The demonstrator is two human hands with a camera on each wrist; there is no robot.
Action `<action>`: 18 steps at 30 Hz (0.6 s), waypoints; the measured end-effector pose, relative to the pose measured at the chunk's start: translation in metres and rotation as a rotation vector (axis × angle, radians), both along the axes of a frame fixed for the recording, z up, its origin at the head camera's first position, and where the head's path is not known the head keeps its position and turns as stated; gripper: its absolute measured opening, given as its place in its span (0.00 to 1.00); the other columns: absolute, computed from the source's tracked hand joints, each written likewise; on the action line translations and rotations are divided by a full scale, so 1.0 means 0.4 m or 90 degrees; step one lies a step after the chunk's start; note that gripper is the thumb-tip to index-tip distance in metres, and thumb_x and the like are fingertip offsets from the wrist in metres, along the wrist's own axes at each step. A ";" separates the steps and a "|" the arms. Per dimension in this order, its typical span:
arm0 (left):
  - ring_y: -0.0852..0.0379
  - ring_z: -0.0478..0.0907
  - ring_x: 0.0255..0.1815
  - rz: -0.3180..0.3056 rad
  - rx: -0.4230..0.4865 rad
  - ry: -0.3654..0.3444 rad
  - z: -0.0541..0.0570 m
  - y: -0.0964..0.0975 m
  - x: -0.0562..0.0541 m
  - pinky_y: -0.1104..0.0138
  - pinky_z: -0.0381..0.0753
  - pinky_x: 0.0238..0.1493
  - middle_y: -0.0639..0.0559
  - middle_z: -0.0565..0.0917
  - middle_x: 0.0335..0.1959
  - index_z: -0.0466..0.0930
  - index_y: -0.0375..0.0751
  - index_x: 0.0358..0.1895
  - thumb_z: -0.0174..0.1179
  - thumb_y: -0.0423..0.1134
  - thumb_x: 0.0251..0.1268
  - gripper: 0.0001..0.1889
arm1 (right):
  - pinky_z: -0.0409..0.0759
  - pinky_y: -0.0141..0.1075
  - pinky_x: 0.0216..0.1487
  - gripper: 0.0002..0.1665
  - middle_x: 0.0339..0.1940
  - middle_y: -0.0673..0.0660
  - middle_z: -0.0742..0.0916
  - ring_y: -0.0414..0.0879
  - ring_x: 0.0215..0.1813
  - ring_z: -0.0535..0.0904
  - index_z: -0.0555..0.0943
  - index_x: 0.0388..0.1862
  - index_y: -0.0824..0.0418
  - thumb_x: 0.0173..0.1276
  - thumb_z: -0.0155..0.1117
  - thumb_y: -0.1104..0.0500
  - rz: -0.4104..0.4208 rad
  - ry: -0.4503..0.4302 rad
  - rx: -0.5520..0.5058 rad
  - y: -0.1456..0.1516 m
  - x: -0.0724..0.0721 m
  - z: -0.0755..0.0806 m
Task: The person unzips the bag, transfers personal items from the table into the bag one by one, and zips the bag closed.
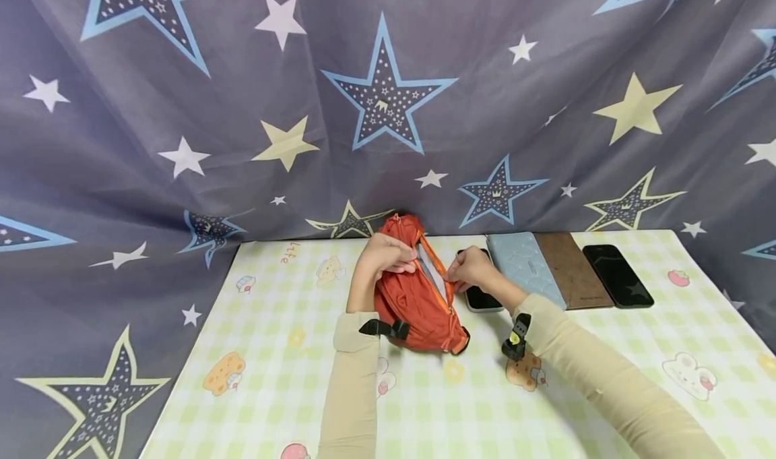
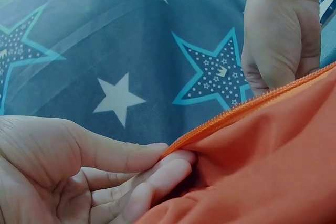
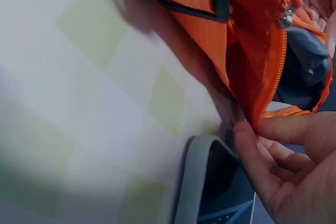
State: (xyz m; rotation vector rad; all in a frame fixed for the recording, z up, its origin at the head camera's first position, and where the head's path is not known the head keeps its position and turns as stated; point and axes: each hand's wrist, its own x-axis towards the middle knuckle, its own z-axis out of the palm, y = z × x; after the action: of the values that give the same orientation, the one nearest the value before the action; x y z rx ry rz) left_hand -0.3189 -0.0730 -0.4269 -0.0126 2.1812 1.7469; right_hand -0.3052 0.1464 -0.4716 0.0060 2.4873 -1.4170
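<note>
An orange-red zippered bag [image 1: 412,304] lies on the table, its zipper undone and a grey lining showing in the gap. My left hand [image 1: 388,253] pinches one edge of that opening between thumb and fingers; in the left wrist view the orange zipper edge [image 2: 231,113] runs away from the fingertips. On the opposite edge, my right hand [image 1: 473,269] pinches the fabric beside the zipper teeth, as the right wrist view shows. Just under the right hand lies a phone in a light case [image 1: 483,302], partly covered by it. What the bag holds is hidden.
Right of the bag lie a light blue quilted case [image 1: 526,267], a brown leather-like piece [image 1: 572,270] and a black phone [image 1: 618,276], side by side. A checked cloth [image 1: 273,378] covers the table. A star-patterned curtain [image 1: 388,176] hangs behind its far edge.
</note>
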 end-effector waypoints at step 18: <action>0.62 0.85 0.18 0.008 0.005 0.019 0.005 0.014 0.008 0.77 0.80 0.19 0.52 0.85 0.16 0.88 0.27 0.41 0.68 0.29 0.63 0.07 | 0.90 0.41 0.36 0.09 0.37 0.65 0.91 0.43 0.27 0.85 0.86 0.42 0.76 0.69 0.67 0.69 0.056 -0.036 -0.032 0.014 -0.008 0.023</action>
State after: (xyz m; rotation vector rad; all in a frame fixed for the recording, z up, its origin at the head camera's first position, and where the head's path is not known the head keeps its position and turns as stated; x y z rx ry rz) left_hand -0.3159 -0.0676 -0.4250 0.0019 2.1987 1.7736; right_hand -0.3084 0.1521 -0.4623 -0.0715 2.3747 -1.4227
